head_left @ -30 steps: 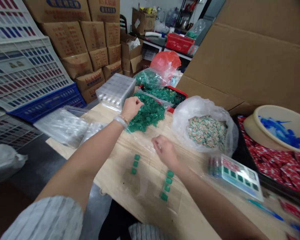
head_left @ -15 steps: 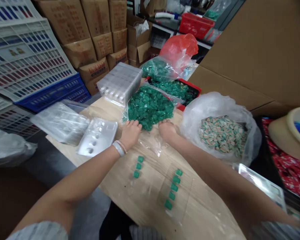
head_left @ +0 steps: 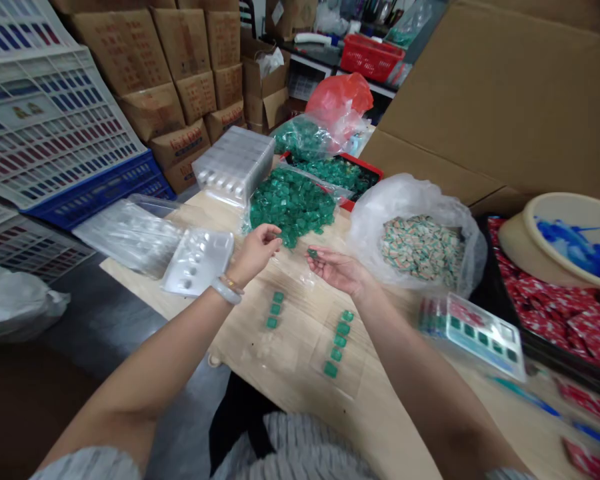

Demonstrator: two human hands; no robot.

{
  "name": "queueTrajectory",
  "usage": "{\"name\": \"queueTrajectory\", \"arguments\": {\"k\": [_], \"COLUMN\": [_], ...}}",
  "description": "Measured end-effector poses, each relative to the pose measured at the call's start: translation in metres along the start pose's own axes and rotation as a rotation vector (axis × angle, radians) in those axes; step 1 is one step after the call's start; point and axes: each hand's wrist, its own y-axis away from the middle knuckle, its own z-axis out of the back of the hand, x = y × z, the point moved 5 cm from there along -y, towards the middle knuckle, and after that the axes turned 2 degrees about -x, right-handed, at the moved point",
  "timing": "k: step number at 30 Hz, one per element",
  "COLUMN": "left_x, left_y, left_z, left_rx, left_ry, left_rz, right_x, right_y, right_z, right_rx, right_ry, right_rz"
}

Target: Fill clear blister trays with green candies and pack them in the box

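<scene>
My right hand point(head_left: 336, 270) is turned partly palm up, with a small green square piece point(head_left: 313, 253) pinched at its fingertips. My left hand point(head_left: 257, 253) hovers across from it, fingers half curled and the thumb a little apart; nothing shows between them. Just beyond both hands lies a heap of translucent green pieces point(head_left: 290, 207) on a clear plastic bag. Nearer to me, three green squares point(head_left: 275, 309) form a short row on the wooden table point(head_left: 285, 373). To their right, a longer row of green squares point(head_left: 339, 340) lies on a clear sheet.
Clear moulded trays point(head_left: 197, 261) and a tray stack point(head_left: 235, 163) are at left. At right are a plastic bag of small printed packets point(head_left: 423, 250), filled clear cases point(head_left: 485, 337), red packets point(head_left: 555, 307) and a cream tub point(head_left: 523, 233). A large cardboard flap point(head_left: 505, 100) rises behind.
Both hands have drawn back from the near edge of the green heap. The right hand has turned palm up with a green piece in its fingers. The view has shifted to the right.
</scene>
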Motion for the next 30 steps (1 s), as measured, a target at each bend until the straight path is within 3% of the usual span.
{"name": "queueTrajectory", "arguments": {"k": [3,6,8,12,15,18,21,23,26,30], "left_x": [0.006,0.023,0.038,0.070,0.083,0.086,0.087,0.087,0.088,0.088], "left_y": [0.043,0.099,0.134,0.181,0.193,0.191,0.189,0.188,0.188,0.189], "left_z": [0.002,0.012,0.018,0.020,0.018,0.016,0.015,0.015,0.014,0.014], "left_rx": [0.120,0.124,0.097,0.032,-0.052,-0.067,0.009,0.043,0.077,0.083], "left_ry": [0.454,0.650,0.680,0.609,0.526,0.491,0.425,0.374,0.314,0.264], "left_rz": [0.306,0.496,0.545,0.528,0.446,0.354,0.302,0.267,0.243,0.265], "right_x": [-0.010,-0.029,-0.054,-0.122,-0.149,-0.145,-0.135,-0.134,-0.139,-0.141], "right_y": [0.019,0.045,0.064,0.093,0.101,0.102,0.098,0.092,0.082,0.081], "right_z": [-0.003,-0.006,-0.010,-0.026,-0.040,-0.050,-0.060,-0.068,-0.073,-0.068], "right_rx": [0.002,-0.022,-0.041,-0.028,-0.042,-0.148,-0.220,-0.201,-0.144,-0.165], "right_ry": [0.120,0.296,0.342,0.370,0.518,0.858,1.174,1.346,1.546,1.585], "right_rz": [0.041,0.132,0.166,0.075,0.155,0.431,0.628,0.652,0.575,0.522]}}
